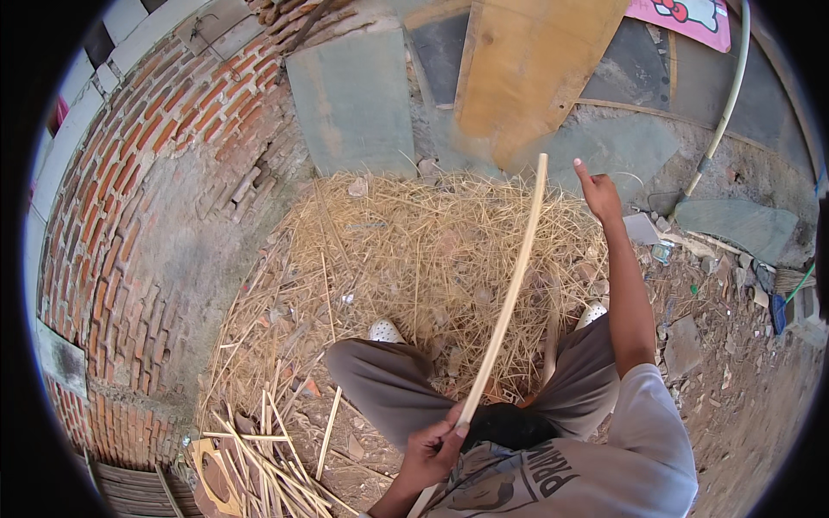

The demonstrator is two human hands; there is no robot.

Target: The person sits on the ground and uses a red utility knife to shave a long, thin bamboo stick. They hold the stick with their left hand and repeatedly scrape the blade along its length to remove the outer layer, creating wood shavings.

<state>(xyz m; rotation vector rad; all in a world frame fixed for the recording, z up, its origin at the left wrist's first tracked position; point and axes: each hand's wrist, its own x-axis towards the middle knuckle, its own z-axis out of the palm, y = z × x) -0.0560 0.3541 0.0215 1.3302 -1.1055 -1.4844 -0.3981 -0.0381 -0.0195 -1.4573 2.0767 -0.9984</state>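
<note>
A long, pale bamboo strip [509, 302] rises at a slant from my lap, its far end standing over the straw. Near my waist, my left hand [434, 451] is closed around its lower part, fingers and thumb pressed on it. My right hand [602, 194] is stretched far forward, to the right of the strip's far end and apart from it. Its thumb points up and away while the other fingers look curled; whatever they may hold is hidden. A thin pale curl [635, 178] shows just beyond that hand.
A heap of straw-like shavings [414, 242] covers the ground before my feet. Several cut strips [276, 457] lie in a pile at the lower left. A brick wall [121, 259] stands left, leaning boards [527, 69] at the back, a pale pipe [730, 104] at the right.
</note>
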